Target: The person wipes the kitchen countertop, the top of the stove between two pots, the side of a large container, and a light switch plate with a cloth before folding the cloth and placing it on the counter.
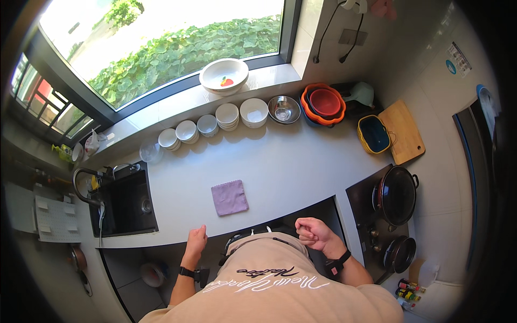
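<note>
A folded purple cloth (230,197) lies flat on the pale countertop (282,161) in front of me. My left hand (196,240) is loosely curled at the counter's front edge, below and left of the cloth, with nothing seen in it. To the right of the cloth, my right hand (313,233) is closed in a loose fist near my body, and no object shows in it. Neither hand touches the cloth. Each wrist wears a black strap with a small device.
Bowls (227,114) line the counter's back beneath the window. A black sink (125,202) is at left. Nested basins (324,103), a yellow-rimmed basket (373,134) and a wooden cutting board (404,131) stand back right. Lidded pans (398,196) sit on the right stove.
</note>
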